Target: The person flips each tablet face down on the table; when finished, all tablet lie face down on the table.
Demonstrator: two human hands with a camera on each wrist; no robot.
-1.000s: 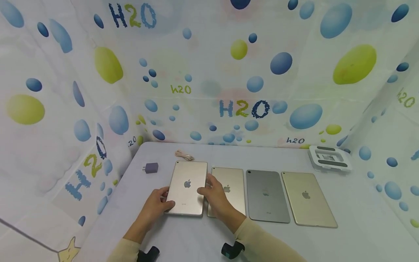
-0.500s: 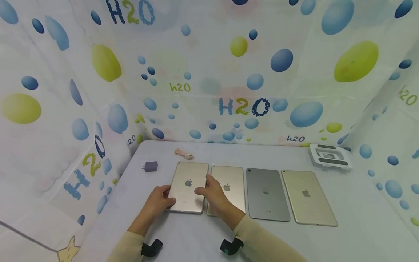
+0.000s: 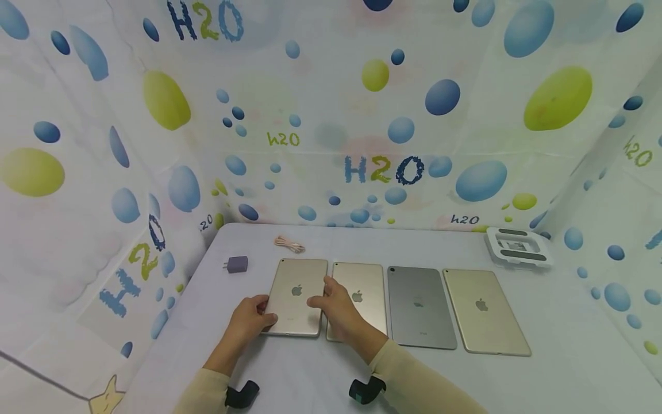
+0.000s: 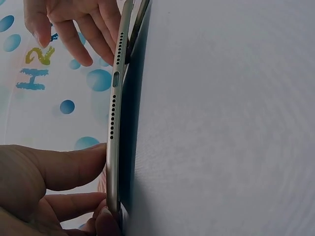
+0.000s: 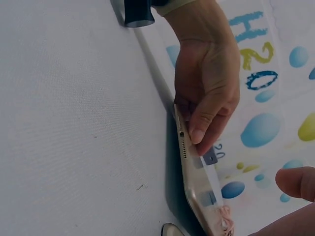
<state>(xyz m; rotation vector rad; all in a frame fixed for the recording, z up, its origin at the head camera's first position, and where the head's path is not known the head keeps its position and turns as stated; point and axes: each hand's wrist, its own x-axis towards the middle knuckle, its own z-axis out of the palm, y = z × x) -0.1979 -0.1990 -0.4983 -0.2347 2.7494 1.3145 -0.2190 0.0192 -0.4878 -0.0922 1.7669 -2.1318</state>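
Observation:
In the head view, my left hand [image 3: 249, 319] pinches the lower left edge of a gold tablet [image 3: 289, 313] lying back up. The left wrist view shows the thumb on top and fingertips at the edge; a dark shadow runs under the tablet's port edge. My right hand [image 3: 341, 307] is over the tablet's right side. Its fingers look straight and spread in the left wrist view, with the thumb above the surface and apart from it; whether a fingertip touches the edge I cannot tell. A second gold tablet [image 3: 358, 276] is partly hidden under the right hand.
Rightward lie a grey tablet [image 3: 421, 316] and another gold tablet [image 3: 488, 322]. A purple charger plug [image 3: 237, 264] and a coiled pinkish cable [image 3: 289, 244] lie behind on the left. At the back right is a white case [image 3: 519, 247]. Printed cloth surrounds the white table [image 3: 558, 345].
The tablet's near edge has come slightly away from me and the tablet appears a little lower. My left hand has shifted slightly right with it; the right hand has barely moved.

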